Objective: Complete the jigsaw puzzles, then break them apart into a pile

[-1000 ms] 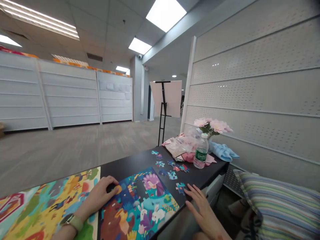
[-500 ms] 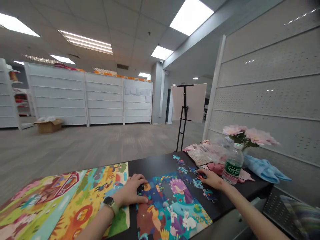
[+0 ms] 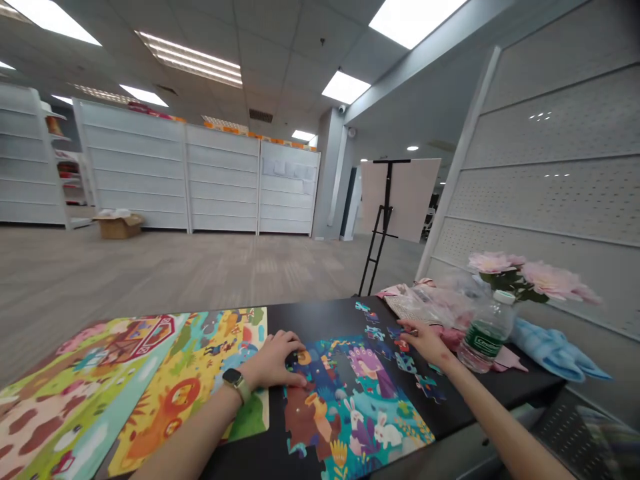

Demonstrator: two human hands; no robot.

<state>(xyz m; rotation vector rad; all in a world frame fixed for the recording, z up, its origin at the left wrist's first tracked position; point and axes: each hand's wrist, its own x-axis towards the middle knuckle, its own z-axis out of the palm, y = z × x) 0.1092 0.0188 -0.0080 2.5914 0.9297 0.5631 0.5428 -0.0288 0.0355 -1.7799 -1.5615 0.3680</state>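
My left hand point(image 3: 273, 362) lies curled over the upper left of a colourful animal jigsaw puzzle point(image 3: 355, 413), its fingers closed on a dark piece with an orange spot point(image 3: 295, 358). My right hand point(image 3: 425, 342) reaches over the loose jigsaw pieces point(image 3: 385, 341) beyond the puzzle, fingers spread, tips at a red piece point(image 3: 401, 345). Another blue piece point(image 3: 430, 388) lies to the right. A dark gap shows in the puzzle's upper middle. A printed picture mat point(image 3: 150, 383) lies left of the puzzle, under my left wrist.
The black table point(image 3: 320, 313) carries a water bottle point(image 3: 486, 337), pink flowers point(image 3: 530, 273), a plastic bag point(image 3: 430, 300) and a blue cloth point(image 3: 555, 350). A perforated wall panel point(image 3: 550, 180) stands right; an easel point(image 3: 385, 213), white shelving point(image 3: 135, 167) and a cardboard box point(image 3: 119, 227) stand beyond.
My view has swung left and risen, showing more of the mat and room. My right hand has moved from the table's near edge up over the loose pieces. My left hand stays on its piece.
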